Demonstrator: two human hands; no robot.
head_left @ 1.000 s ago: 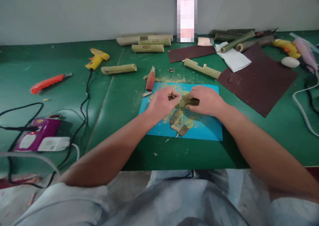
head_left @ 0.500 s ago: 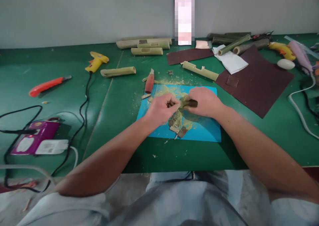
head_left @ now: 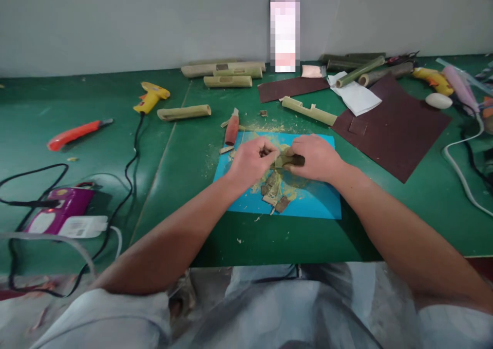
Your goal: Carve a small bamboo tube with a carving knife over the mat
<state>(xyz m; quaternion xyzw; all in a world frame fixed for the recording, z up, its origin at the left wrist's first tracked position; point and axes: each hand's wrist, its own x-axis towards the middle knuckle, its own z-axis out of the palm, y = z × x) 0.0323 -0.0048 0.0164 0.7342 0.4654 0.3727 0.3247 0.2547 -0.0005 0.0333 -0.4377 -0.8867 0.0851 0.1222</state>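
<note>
Over the blue sheet (head_left: 323, 200), my right hand (head_left: 318, 156) is closed on a small olive-brown piece that looks like bamboo (head_left: 290, 160). My left hand (head_left: 252, 159) is pinched shut at the left end of that piece; what lies between its fingertips is too small to make out. Yellowish dust and shavings cover the sheet around both hands. Just below them lie several small brown chips (head_left: 282, 204). A red-handled knife (head_left: 231, 129) rests at the sheet's upper left corner.
Left are a glue gun (head_left: 151, 98), an orange cutter (head_left: 75, 135) and a purple box (head_left: 65, 208) with cables. Cut bamboo tubes (head_left: 185, 112) lie behind, a notched one (head_left: 308, 111) beside brown sheets (head_left: 393, 128) and white paper (head_left: 356, 95). A blurred-out panel (head_left: 285, 33) leans against the wall.
The view has shifted slightly. Both hands stay at nearly the same place, with the left fingertips moved a little against the olive-brown piece.
</note>
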